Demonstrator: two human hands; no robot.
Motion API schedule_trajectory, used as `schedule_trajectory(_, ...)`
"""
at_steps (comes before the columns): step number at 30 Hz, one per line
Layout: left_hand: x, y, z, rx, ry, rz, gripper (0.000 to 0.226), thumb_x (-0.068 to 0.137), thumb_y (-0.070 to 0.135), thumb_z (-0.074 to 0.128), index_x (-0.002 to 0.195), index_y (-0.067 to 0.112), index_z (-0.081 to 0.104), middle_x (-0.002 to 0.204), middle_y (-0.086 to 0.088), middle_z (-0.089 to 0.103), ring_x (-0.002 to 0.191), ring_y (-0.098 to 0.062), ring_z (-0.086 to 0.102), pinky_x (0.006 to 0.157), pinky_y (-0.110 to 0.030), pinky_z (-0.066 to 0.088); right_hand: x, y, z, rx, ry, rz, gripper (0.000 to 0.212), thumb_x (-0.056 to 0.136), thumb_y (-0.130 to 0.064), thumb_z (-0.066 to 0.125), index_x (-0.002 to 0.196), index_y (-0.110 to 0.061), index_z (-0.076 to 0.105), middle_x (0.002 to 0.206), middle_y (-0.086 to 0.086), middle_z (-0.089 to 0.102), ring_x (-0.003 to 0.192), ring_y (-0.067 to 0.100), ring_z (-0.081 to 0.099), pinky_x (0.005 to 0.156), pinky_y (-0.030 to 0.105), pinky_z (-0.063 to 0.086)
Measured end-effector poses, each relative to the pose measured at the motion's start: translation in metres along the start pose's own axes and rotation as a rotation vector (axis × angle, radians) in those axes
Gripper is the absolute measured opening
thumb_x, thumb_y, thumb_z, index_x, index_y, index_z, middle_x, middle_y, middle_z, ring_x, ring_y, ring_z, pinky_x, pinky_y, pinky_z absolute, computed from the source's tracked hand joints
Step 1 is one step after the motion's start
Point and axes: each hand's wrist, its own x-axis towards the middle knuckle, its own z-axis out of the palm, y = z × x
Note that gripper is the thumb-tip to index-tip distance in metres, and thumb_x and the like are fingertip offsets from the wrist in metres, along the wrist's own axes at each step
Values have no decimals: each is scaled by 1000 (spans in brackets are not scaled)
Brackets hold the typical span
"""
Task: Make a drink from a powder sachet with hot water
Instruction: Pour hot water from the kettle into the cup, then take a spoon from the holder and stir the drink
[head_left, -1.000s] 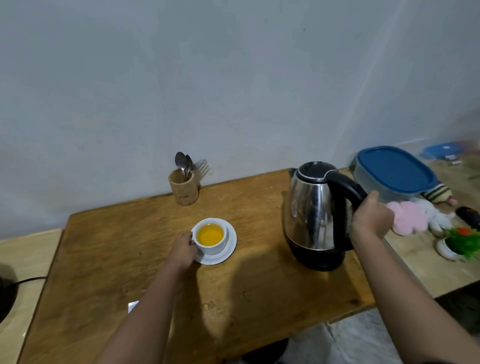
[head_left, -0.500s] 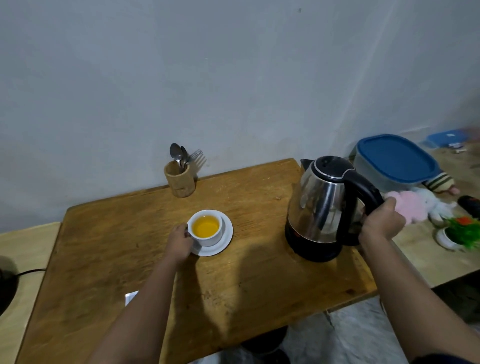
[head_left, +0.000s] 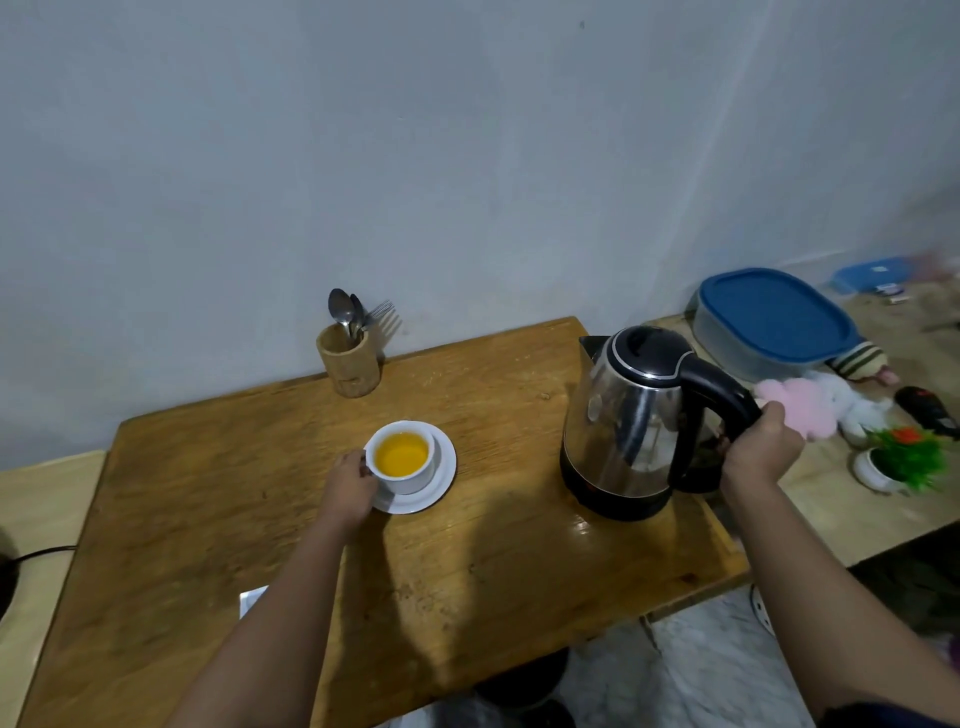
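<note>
A white cup (head_left: 404, 477) of orange-yellow drink stands on a white saucer (head_left: 441, 480) near the middle of the wooden table (head_left: 208, 519). My left hand (head_left: 349, 483) grips the cup's left side at its handle. A steel kettle (head_left: 631, 421) with a black lid and base rests upright on the table's right part. My right hand (head_left: 761, 451) is closed around its black handle. A white corner of a sachet (head_left: 252, 600) shows beside my left forearm, mostly hidden.
A wooden holder (head_left: 349, 364) with spoons and a fork stands at the wall. On the lower surface to the right sit a blue-lidded container (head_left: 769, 322), pink and white soft toys (head_left: 810, 410) and a small potted plant (head_left: 901, 460). A black cable (head_left: 36, 556) lies far left.
The kettle has shifted right and a little back and now sits level on the table. My right hand went with it. My left hand stays on the cup.
</note>
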Motion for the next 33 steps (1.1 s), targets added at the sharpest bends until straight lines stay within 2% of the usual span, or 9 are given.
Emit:
schedule_trajectory(3, 0, 0, -1, 3, -5, -16, 34, 85, -2, 49, 118, 1, 55, 125, -23, 54, 109, -36, 53, 84, -39, 44, 2, 3, -7, 9, 9, 10, 23, 90, -21, 39, 96, -7, 56, 89, 12, 50, 83, 21, 45, 61, 28, 33)
schedule_trajectory(6, -2, 2, -1, 6, -5, -25, 34, 86, -1, 49, 120, 1, 54, 127, -22, 52, 112, -36, 53, 88, -42, 45, 5, 17, -16, 30, 33, 93, 25, 88, -24, 39, 69, -14, 50, 72, 4, 51, 67, 18, 46, 54, 26, 33)
schedule_trajectory(8, -3, 4, -1, 13, -12, -25, 36, 86, -2, 48, 122, 1, 53, 129, -22, 51, 114, -36, 52, 90, -43, 45, 8, 26, -19, 20, 18, 129, 27, 86, -29, 39, 61, -20, 45, 65, -1, 47, 64, 17, 46, 58, 31, 36)
schedule_trajectory(12, -3, 5, 1, 24, -14, -22, 38, 85, -3, 48, 123, 1, 53, 129, -24, 52, 114, -37, 52, 93, -46, 46, 8, 27, -23, -47, -31, 125, 29, 87, -31, 36, 62, -21, 46, 65, 0, 48, 64, 18, 47, 70, 34, 37)
schedule_trajectory(16, -6, 8, 2, 46, -2, -55, 38, 88, -1, 48, 126, 0, 50, 132, -22, 49, 117, -38, 50, 94, -45, 45, 5, 25, -26, -88, -39, 71, 36, 94, -23, 33, 60, -17, 44, 62, -1, 41, 64, 19, 41, 70, 33, 31)
schedule_trajectory(19, -8, 8, 1, 50, -12, -51, 39, 89, 0, 47, 127, 0, 47, 134, -22, 47, 119, -38, 49, 95, -46, 44, 1, 24, -26, -143, -37, 17, 32, 95, -22, 31, 68, -11, 45, 61, 0, 36, 62, 18, 36, 67, 34, 28)
schedule_trajectory(23, -7, 4, 1, 36, -18, -33, 39, 88, -2, 45, 127, 0, 48, 132, -23, 47, 116, -38, 49, 92, -43, 44, -7, 22, -31, -261, -97, -190, 33, 98, -21, 30, 75, -6, 50, 66, 7, 43, 68, 22, 42, 66, 33, 32)
schedule_trajectory(30, 0, -4, -5, 10, -66, -8, 36, 91, 4, 43, 126, -2, 49, 131, -25, 50, 116, -39, 51, 96, -48, 44, -29, -25, -16, -408, -279, -669, 24, 92, -12, 47, 112, -5, 58, 111, 13, 61, 105, 24, 54, 87, 28, 38)
schedule_trajectory(33, 6, -10, -9, -37, -99, 1, 32, 92, 8, 44, 122, 0, 53, 125, -24, 56, 110, -36, 55, 91, -45, 46, -51, -44, 6, -376, -366, -795, 21, 91, -10, 50, 109, -5, 60, 108, 12, 62, 99, 18, 54, 83, 25, 40)
